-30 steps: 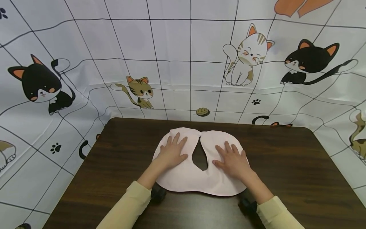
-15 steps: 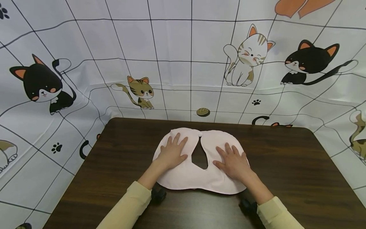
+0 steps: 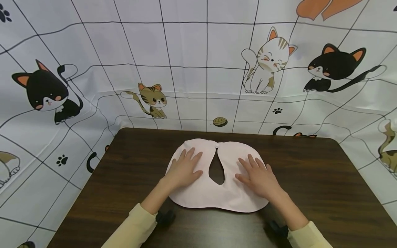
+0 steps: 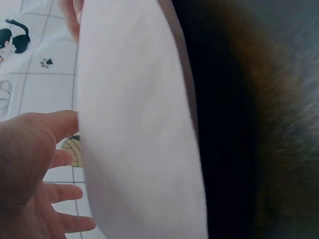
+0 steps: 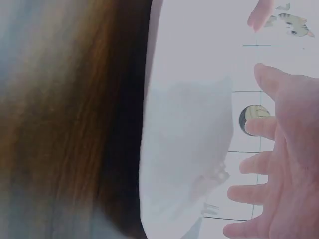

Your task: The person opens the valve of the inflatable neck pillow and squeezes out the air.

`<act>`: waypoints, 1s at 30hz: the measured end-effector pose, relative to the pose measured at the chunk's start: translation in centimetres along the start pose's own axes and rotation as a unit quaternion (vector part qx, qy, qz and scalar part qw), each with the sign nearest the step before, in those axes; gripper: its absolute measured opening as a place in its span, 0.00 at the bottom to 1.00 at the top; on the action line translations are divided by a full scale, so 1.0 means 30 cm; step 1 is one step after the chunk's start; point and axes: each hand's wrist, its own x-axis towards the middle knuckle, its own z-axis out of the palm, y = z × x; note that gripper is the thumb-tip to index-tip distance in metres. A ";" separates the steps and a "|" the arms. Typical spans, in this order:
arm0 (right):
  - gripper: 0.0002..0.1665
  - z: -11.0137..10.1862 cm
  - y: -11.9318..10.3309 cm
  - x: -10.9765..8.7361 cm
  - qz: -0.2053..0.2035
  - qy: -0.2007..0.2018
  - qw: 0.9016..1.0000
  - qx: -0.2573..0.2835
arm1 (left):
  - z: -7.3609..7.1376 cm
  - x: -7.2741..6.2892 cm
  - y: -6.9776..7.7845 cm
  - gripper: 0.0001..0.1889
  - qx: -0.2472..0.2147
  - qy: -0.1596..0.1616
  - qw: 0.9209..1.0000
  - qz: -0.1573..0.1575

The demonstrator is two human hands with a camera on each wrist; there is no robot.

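A pale pink bib-like cloth (image 3: pixel 214 198) lies spread on the table, with a teardrop-shaped gap in its middle and a small round fastener at the top. Over its left half is my left hand (image 3: pixel 183 169), fingers straight and spread. My right hand (image 3: pixel 258 175) is over the right half, fingers also straight and spread. In the left wrist view the left palm (image 4: pixel 25 159) shows, with wall visible between the fingers. The right wrist view likewise shows the right palm (image 5: pixel 296 169) beside the cloth (image 5: pixel 187 124). Neither hand grips it; exact contact is hard to tell.
The dark brown wooden table (image 3: pixel 310 186) has rounded back corners. Behind and beside it hangs a white sheet (image 3: pixel 192 44) with grid lines and printed cats. Dark wrist devices sit beneath both wrists, near the yellow sleeves (image 3: pixel 133 225).
My right hand has shifted slightly right and my left slightly left and nearer me. The cloth's near edge moved a little away, then back toward me. Both hands stay unclenched.
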 end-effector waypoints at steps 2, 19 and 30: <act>0.38 -0.003 0.000 -0.016 -0.006 0.003 1.000 -0.002 | -0.006 -0.026 0.009 0.34 -0.001 0.011 1.000 0.009; 0.39 0.062 0.022 -0.062 -0.013 -0.010 1.000 0.020 | 0.075 -0.128 0.005 0.33 0.012 0.010 0.999 0.031; 0.38 0.079 0.021 -0.057 -0.007 -0.019 1.000 0.016 | 0.092 -0.136 0.006 0.30 0.041 0.008 0.998 0.037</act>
